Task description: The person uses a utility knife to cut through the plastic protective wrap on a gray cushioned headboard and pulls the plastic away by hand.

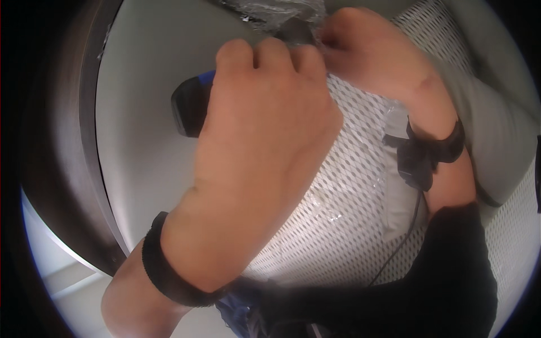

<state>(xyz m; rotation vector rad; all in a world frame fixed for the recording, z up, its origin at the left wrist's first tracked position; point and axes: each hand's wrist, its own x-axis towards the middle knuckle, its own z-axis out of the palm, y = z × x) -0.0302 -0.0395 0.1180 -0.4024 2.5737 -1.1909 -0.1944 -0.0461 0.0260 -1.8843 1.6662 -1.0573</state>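
My left hand [265, 118] is curled over a black object with blue trim [188, 106], gripping it; much of that object is hidden under my palm and fingers. Just beyond my knuckles are a dark piece [296, 31] and crumpled shiny wrap [267, 14]. My right hand [377, 56] is closed beside them, fingertips tucked close to the dark piece; what they hold is hidden. Beneath both hands lies white perforated mesh material [360, 124]. A black strap is on each wrist, with a small device and cable [414, 169] on the right one.
A smooth grey surface [132, 112] runs along the left, bordered by a dark curved edge [81, 112]. Grey padded material [501, 152] lies beside my right forearm. Dark clothing and a blue crumpled item [239, 310] fill part of the lower edge.
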